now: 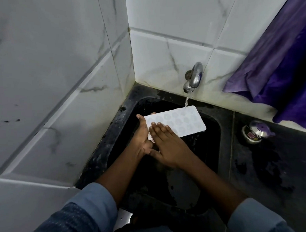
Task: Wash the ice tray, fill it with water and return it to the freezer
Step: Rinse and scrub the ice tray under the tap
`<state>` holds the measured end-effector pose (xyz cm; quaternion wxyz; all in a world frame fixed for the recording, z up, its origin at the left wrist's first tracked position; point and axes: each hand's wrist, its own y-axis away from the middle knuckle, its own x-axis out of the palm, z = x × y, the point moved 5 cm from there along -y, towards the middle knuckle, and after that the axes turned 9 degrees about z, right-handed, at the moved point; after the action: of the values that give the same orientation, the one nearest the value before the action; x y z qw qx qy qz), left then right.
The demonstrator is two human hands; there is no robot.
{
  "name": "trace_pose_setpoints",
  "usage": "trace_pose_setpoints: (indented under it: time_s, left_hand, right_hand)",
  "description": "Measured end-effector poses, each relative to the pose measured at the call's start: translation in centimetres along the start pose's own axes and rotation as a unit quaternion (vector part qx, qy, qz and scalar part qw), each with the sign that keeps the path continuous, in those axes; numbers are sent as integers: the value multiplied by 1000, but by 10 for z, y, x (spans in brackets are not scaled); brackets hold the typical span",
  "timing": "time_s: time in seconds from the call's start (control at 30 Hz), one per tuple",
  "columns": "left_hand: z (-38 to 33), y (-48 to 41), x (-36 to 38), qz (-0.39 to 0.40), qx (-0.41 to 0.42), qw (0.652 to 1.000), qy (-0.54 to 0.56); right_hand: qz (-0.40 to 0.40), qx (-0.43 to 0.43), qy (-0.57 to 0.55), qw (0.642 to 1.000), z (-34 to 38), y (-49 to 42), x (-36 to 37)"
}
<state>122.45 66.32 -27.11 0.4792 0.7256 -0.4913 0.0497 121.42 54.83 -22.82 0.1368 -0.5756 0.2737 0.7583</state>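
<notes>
Washing is where I judge us: my left hand grips the ice tray over the black sink under the running tap; my right hand lies flat, rubbing it; filling and freezer remain.

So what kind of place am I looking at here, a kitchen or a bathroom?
Most likely a home kitchen sink corner, though I can't rule out a wash area. A wall tap runs water into a black sink, marble-look tiles line the walls, and a small steel container sits on the dark counter.
</notes>
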Motion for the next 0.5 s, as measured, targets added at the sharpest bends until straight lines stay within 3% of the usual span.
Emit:
trace_pose_setpoints:
  time_s: [0.17, 0.33, 0.5]
  left_hand:
    - [5, 1, 36, 47, 24, 998, 15]
    - [-11, -13, 43, 52, 8, 998, -19]
    - [4, -20, 58, 53, -28, 997, -39]
  right_hand:
    - [-13, 68, -17, 997, -22, -24, -19]
    - [-8, 30, 1, 1000, -28, 14, -5]
    - [-7, 92, -16, 996, -64, -3, -16]
